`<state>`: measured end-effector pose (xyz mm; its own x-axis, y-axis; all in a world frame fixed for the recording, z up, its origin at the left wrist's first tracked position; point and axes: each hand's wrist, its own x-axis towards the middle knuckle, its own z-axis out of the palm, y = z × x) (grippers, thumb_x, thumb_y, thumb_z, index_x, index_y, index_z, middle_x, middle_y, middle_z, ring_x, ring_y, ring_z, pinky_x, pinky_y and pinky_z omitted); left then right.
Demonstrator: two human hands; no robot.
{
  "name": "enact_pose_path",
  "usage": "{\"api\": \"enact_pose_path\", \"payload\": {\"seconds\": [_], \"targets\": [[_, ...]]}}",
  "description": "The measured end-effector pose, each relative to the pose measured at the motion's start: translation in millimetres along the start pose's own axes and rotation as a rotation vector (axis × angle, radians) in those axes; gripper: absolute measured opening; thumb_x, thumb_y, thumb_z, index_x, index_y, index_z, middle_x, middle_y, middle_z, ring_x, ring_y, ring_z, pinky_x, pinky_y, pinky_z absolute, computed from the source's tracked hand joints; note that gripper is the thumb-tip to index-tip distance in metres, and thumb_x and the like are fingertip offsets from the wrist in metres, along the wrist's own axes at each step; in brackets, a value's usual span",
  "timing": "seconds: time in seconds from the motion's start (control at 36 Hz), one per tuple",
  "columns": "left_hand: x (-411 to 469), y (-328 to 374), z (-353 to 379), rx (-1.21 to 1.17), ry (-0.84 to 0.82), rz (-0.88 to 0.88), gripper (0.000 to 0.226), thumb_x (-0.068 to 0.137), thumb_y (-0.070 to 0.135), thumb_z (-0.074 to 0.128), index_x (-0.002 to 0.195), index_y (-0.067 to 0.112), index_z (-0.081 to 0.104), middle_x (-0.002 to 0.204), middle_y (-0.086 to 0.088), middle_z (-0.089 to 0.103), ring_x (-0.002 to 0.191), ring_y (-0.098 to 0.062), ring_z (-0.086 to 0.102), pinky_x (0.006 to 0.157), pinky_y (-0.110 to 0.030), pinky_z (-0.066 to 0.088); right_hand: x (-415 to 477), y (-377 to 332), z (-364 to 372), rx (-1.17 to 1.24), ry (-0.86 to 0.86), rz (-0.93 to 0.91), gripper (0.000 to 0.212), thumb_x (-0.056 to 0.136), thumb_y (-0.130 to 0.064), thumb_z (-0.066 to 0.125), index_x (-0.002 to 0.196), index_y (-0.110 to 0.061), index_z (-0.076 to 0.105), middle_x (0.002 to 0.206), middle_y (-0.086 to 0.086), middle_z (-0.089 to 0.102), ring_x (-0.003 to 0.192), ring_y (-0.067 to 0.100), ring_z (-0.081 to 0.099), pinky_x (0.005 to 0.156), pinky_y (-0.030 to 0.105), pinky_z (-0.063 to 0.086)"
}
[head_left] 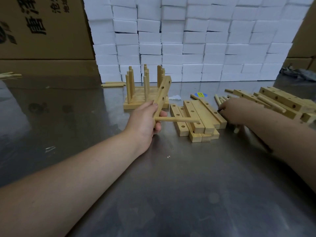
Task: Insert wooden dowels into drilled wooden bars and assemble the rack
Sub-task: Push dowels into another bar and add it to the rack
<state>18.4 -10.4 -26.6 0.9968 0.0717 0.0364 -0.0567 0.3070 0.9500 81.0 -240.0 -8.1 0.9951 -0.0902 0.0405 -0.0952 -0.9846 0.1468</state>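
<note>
Steel table (171, 185); left hand (145, 118) grips drilled bar (163, 90), dowel (177, 119) inserted.

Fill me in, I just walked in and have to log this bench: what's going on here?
A person is assembling wooden racks on a metal table. Their left hand grips a drilled bar, tilted up, with one dowel already sticking out sideways. Their right hand reaches among loose dowels beside a stack of drilled bars; whether it holds one is hidden. Bars with upright dowels stand behind.

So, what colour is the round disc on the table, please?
The disc is blue with yellow; head view.
</note>
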Motion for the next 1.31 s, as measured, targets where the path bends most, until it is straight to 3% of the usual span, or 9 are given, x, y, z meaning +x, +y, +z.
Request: {"api": "enact_pose_path", "payload": {"seconds": [0.17, 0.31, 0.42, 0.56, 0.72, 0.86, 1.0, 1.19, 1.31], "targets": [[0, -1, -1, 0.031, -0.014, 0.004, 0.020, 0.099, 0.015, 0.039, 0.093, 0.020, 0.058, 0.051, 0.002, 0.061, 0.036, -0.008, 0.039, 0.036, -0.016, 0.032, 3, -2, 2, -0.106, 0.080, 0.029, 0.029, 0.095, -0.027, 0.038, 0.117, -0.024, 0.058, 0.109, 0.002, 0.058, 0.088, 0.019, 0.049, 0.069, 0.032, 0.036], [0, -1, -1, 0.026, -0.023, 0.004, 0.021, 0.099, 0.015, 0.039, 0.092, 0.020, 0.057, 0.051, 0.002, 0.060, 0.036, -0.007, 0.040, 0.036, -0.016, 0.032, 2, 1, 0, -0.055, 0.157, 0.068, 0.017, 0.090, -0.024, 0.049, 0.095, -0.017, 0.064, 0.079, 0.003, 0.059, 0.068, 0.017, 0.053, 0.054, 0.025, 0.037], [0, -1, -1, 0.019, -0.017, 0.000, 0.021, 0.099, 0.015, 0.039, 0.092, 0.021, 0.057, 0.052, 0.002, 0.060, 0.036, -0.007, 0.041, 0.036, -0.016, 0.034, 1, 1, -11, 0.014, 0.274, 0.128, 0.013, 0.085, -0.015, 0.048, 0.088, -0.015, 0.060, 0.076, 0.005, 0.056, 0.070, 0.022, 0.052, 0.067, 0.032, 0.039], [1, -1, -1, 0.021, -0.016, -0.003, 0.021, 0.099, 0.015, 0.039, 0.092, 0.022, 0.058, 0.053, 0.001, 0.061, 0.037, -0.007, 0.041, 0.036, -0.017, 0.035, -2, 0, -7, -0.039, 0.149, 0.135, 0.018, 0.089, -0.025, 0.048, 0.081, -0.012, 0.058, 0.075, 0.006, 0.057, 0.066, 0.019, 0.053, 0.062, 0.030, 0.040], [1, -2, -2, 0.037, -0.026, 0.008, 0.020, 0.099, 0.016, 0.039, 0.093, 0.020, 0.058, 0.052, 0.002, 0.061, 0.037, -0.008, 0.041, 0.037, -0.016, 0.035, 0, 2, -2, -0.071, 0.086, 0.096, 0.016, 0.088, -0.024, 0.052, 0.099, -0.014, 0.059, 0.090, 0.004, 0.060, 0.076, 0.019, 0.056, 0.055, 0.026, 0.041], [2, -2, -2, 0.039, -0.028, 0.006, 0.020, 0.099, 0.016, 0.040, 0.092, 0.020, 0.058, 0.052, 0.002, 0.061, 0.037, -0.008, 0.042, 0.037, -0.016, 0.035, 4, -4, 2, -0.095, 0.069, 0.095, 0.024, 0.092, -0.017, 0.042, 0.069, -0.014, 0.044, 0.074, 0.004, 0.050, 0.063, 0.017, 0.046, 0.049, 0.027, 0.032], [2, -3, -2, 0.040, -0.027, 0.007, 0.020, 0.099, 0.017, 0.040, 0.093, 0.021, 0.058, 0.052, 0.002, 0.061, 0.037, -0.008, 0.042, 0.037, -0.016, 0.035, 3, 0, 0, -0.050, 0.075, 0.098, 0.027, 0.092, -0.022, 0.044, 0.066, -0.012, 0.044, 0.070, 0.004, 0.049, 0.060, 0.016, 0.046, 0.048, 0.025, 0.033], [4, -3, -3, 0.025, -0.033, 0.006, 0.019, 0.099, 0.016, 0.039, 0.093, 0.021, 0.057, 0.053, 0.002, 0.062, 0.037, -0.008, 0.043, 0.038, -0.017, 0.036, -5, -4, -21, 0.111, 0.335, 0.148, 0.026, 0.092, -0.017, 0.034, 0.079, -0.006, 0.053, 0.073, 0.009, 0.047, 0.063, 0.024, 0.047, 0.061, 0.032, 0.036], [5, -4, -4, -0.014, -0.043, 0.004, 0.019, 0.099, 0.015, 0.038, 0.101, 0.022, 0.056, 0.054, 0.000, 0.063, 0.040, -0.010, 0.049, 0.040, -0.017, 0.040, -20, -20, -38, 0.282, 0.431, 0.023, 0.025, 0.092, -0.013, 0.035, 0.091, -0.002, 0.058, 0.084, 0.016, 0.054, 0.071, 0.029, 0.050, 0.053, 0.029, 0.031]]}}
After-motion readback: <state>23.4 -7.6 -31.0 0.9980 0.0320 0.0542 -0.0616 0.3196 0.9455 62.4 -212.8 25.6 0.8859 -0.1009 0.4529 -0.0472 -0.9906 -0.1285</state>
